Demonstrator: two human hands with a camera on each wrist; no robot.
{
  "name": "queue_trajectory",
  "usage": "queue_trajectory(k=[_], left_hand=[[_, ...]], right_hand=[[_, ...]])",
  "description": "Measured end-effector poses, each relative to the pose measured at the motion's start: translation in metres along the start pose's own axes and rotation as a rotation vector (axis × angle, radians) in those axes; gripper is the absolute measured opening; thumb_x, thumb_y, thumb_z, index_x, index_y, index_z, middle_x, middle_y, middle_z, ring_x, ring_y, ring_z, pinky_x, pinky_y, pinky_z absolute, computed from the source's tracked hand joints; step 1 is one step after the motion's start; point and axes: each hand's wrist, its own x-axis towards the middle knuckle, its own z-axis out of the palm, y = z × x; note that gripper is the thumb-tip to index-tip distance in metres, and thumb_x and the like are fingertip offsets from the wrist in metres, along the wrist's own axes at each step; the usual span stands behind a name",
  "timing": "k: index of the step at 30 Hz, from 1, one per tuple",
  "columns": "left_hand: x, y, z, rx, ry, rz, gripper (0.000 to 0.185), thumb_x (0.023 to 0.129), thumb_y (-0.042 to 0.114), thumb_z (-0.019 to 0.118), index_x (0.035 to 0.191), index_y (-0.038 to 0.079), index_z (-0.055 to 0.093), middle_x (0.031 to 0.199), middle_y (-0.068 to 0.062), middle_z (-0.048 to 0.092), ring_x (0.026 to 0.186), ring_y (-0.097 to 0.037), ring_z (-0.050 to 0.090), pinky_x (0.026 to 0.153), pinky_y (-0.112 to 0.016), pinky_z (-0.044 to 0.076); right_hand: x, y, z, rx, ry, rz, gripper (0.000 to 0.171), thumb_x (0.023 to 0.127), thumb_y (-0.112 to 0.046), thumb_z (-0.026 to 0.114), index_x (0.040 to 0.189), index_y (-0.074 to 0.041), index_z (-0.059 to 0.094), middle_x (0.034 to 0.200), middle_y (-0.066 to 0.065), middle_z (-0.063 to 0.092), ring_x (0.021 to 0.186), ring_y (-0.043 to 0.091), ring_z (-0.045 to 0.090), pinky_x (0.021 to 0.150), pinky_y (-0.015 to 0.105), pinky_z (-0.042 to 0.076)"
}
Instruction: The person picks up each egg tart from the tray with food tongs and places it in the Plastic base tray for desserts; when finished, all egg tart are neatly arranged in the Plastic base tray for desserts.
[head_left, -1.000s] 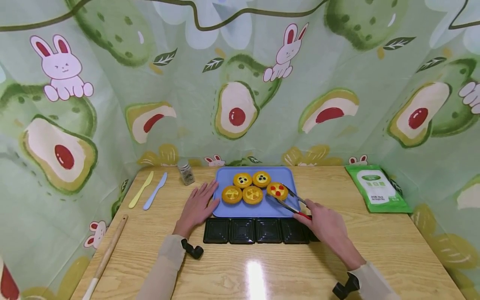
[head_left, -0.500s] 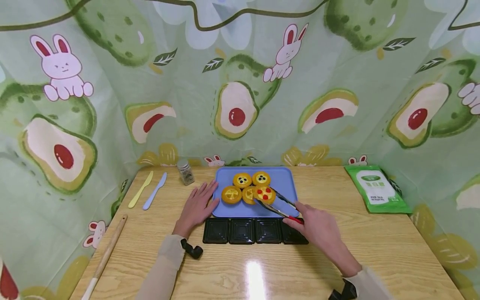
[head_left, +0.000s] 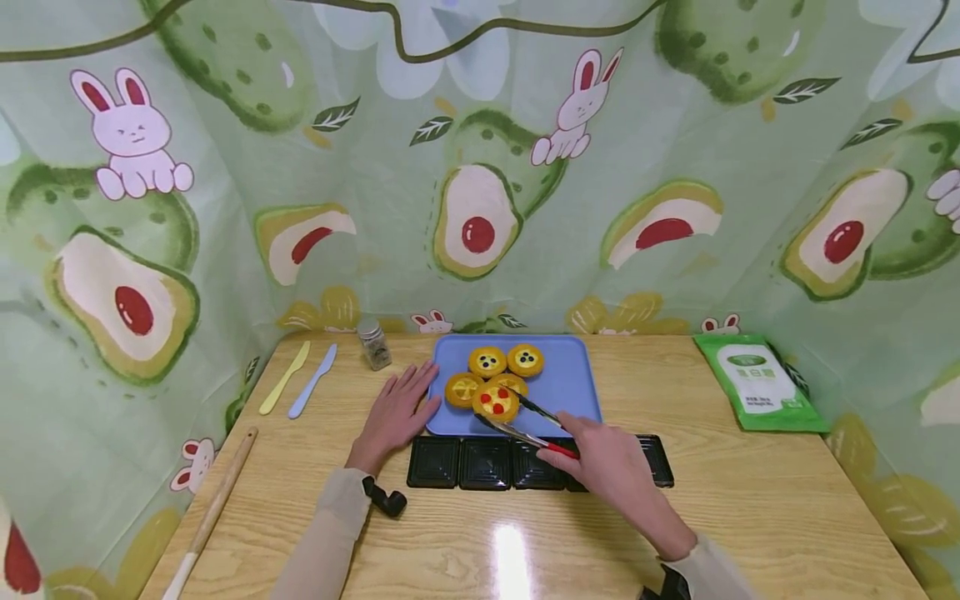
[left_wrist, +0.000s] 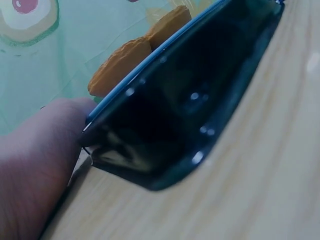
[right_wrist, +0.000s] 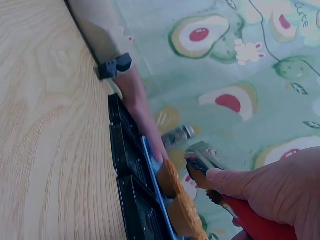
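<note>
A blue tray (head_left: 573, 379) holds two tarts with dark berries (head_left: 487, 362) and two yellow tarts (head_left: 462, 389). My right hand (head_left: 581, 442) grips red-handled metal tongs (head_left: 525, 421). The tongs pinch a red-topped tart (head_left: 496, 402) over the tray's front, partly covering a yellow one. My left hand (head_left: 405, 400) lies flat on the table, fingers against the tray's left edge. A row of black compartments (head_left: 459, 462) lies in front of the tray. In the left wrist view a finger (left_wrist: 35, 165) lies beside the black compartments (left_wrist: 185, 100). In the right wrist view the fingers are curled round the tongs' handle (right_wrist: 255, 222).
A yellow knife (head_left: 283, 379) and a blue knife (head_left: 312, 382) lie at the left, a small spice jar (head_left: 372, 344) behind them. A wooden rolling pin (head_left: 210, 508) lies at the left edge. A green packet (head_left: 757, 382) sits at the right. Patterned cloth walls surround the table.
My right hand has carried the tongs and the red-topped tart leftward, from the tray's right side to its front middle. The left hand has stayed put.
</note>
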Motion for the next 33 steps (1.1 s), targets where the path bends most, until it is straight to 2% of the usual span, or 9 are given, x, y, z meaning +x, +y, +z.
queue_trajectory(k=[7,12,15,20,24,29,33], left_hand=[[0.004,-0.004,0.002,0.014,0.001,0.007,0.067,0.109,0.055,0.040,0.167,0.024,0.029,0.172,0.005,0.025,0.159,-0.030,0.022,0.127,-0.057,0.016],[0.004,-0.005,0.003,0.000,0.002,0.002,0.065,0.110,0.055,0.036,0.167,0.024,0.029,0.172,0.005,0.026,0.160,-0.029,0.022,0.127,-0.056,0.016],[0.004,-0.004,0.002,-0.003,0.004,0.002,0.064,0.111,0.054,0.035,0.167,0.024,0.029,0.172,0.005,0.026,0.160,-0.028,0.022,0.127,-0.056,0.017],[0.004,-0.002,-0.001,-0.015,0.010,0.016,0.063,0.111,0.052,0.038,0.166,0.022,0.031,0.172,0.003,0.028,0.158,-0.032,0.025,0.126,-0.059,0.018],[0.004,-0.002,0.000,-0.006,-0.013,0.004,0.064,0.111,0.053,0.038,0.168,0.026,0.027,0.173,0.006,0.024,0.160,-0.030,0.022,0.127,-0.057,0.016],[0.005,-0.004,0.001,-0.007,-0.025,-0.006,0.065,0.110,0.055,0.037,0.168,0.028,0.025,0.173,0.007,0.022,0.161,-0.027,0.018,0.128,-0.056,0.013],[0.006,-0.006,0.002,-0.008,-0.032,-0.010,0.066,0.110,0.058,0.035,0.168,0.029,0.025,0.173,0.009,0.021,0.161,-0.025,0.016,0.128,-0.055,0.012]], right_hand=[[0.006,-0.014,0.004,0.040,-0.027,-0.055,0.057,0.083,-0.064,0.078,0.116,-0.017,0.074,0.067,-0.008,0.056,0.048,0.008,0.044,0.037,0.026,0.026],[0.008,-0.023,0.008,0.055,-0.023,-0.117,0.053,0.085,-0.062,0.078,0.114,-0.018,0.074,0.078,-0.004,0.070,0.056,0.014,0.060,0.041,0.025,0.033],[0.010,-0.028,0.011,0.076,-0.022,-0.139,0.052,0.084,-0.060,0.079,0.113,-0.018,0.075,0.085,-0.001,0.074,0.059,0.016,0.064,0.043,0.025,0.036],[0.013,-0.036,0.016,0.078,-0.046,-0.161,0.052,0.084,-0.062,0.079,0.112,-0.019,0.075,0.074,-0.003,0.067,0.053,0.009,0.054,0.041,0.024,0.033],[0.012,-0.042,0.020,0.062,-0.056,-0.180,0.053,0.082,-0.064,0.080,0.113,-0.021,0.075,0.068,-0.006,0.060,0.053,0.007,0.050,0.040,0.023,0.032],[0.010,-0.050,0.028,0.069,-0.068,-0.201,0.054,0.083,-0.065,0.078,0.116,-0.022,0.075,0.074,-0.005,0.066,0.061,0.013,0.063,0.042,0.027,0.041],[0.008,-0.056,0.035,0.126,-0.138,-0.198,0.054,0.086,-0.062,0.078,0.120,-0.021,0.075,0.077,-0.004,0.069,0.064,0.015,0.067,0.042,0.026,0.039]])
